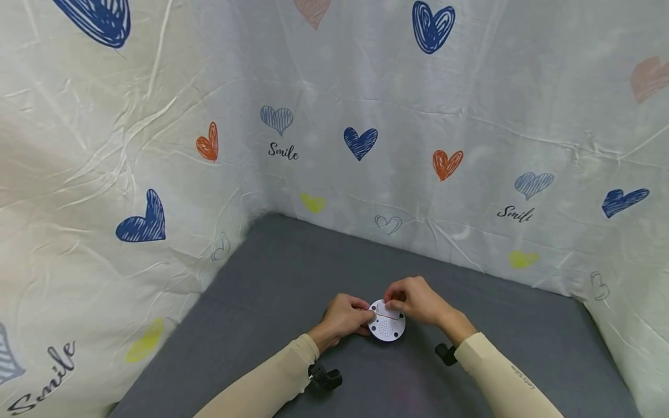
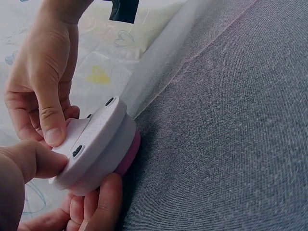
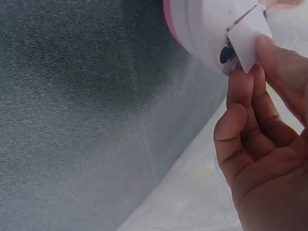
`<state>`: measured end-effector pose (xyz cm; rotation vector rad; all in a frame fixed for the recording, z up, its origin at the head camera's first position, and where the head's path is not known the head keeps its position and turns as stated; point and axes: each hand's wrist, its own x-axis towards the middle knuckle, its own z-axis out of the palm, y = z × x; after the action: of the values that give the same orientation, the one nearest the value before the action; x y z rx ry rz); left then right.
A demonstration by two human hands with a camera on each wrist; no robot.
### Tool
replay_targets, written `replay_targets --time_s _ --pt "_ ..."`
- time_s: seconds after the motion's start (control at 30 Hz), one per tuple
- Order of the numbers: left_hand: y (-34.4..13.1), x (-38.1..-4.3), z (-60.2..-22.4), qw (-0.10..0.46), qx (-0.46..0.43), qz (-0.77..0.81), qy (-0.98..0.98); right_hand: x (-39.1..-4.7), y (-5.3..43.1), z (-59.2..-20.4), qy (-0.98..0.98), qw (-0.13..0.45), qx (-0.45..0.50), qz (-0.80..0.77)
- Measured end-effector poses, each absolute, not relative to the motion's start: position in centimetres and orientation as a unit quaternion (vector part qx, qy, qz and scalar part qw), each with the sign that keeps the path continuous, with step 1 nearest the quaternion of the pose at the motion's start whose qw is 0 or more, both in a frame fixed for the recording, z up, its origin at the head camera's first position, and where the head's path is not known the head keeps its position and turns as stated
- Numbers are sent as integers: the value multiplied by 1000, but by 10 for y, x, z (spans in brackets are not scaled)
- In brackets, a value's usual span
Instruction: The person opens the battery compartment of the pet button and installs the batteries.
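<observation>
A round white device [image 1: 389, 332] is held with its underside up, showing small holes and dark rubber feet [image 2: 78, 151]. Its far face has a pink rim [image 2: 129, 153]. My left hand [image 1: 341, 316] grips the left edge, thumb on the underside and fingers beneath. On the other side, my right hand [image 1: 420, 302] pinches a small white battery cover [image 3: 249, 42] between thumb and fingers. In the right wrist view the cover stands tilted up from the device, with a dark gap along its edge. What lies inside the compartment is hidden.
A dark grey cloth surface [image 1: 292, 267] lies under the hands. White curtains [image 1: 324, 87] printed with hearts and "Smile" close off the back and both sides. Black wrist straps [image 1: 325, 377] show below both hands.
</observation>
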<state>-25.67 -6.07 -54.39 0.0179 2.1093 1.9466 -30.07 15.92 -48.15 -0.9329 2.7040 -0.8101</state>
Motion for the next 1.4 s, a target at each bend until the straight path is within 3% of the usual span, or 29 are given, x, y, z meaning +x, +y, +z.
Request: replay_targets --time_s 0.37,0.63,1.03,1.4 --pt "-60 -257 -545 138 4 670 730 -299 159 -492 915 52 -302 -262" --pt "-61 -259 -545 144 5 669 729 -297 161 -499 926 117 -212 -288" --pt "-61 -258 -546 148 4 665 732 -285 171 -514 903 121 -188 -367" --pt "-60 -259 -543 145 -4 670 728 -266 196 -522 850 151 -102 -494"
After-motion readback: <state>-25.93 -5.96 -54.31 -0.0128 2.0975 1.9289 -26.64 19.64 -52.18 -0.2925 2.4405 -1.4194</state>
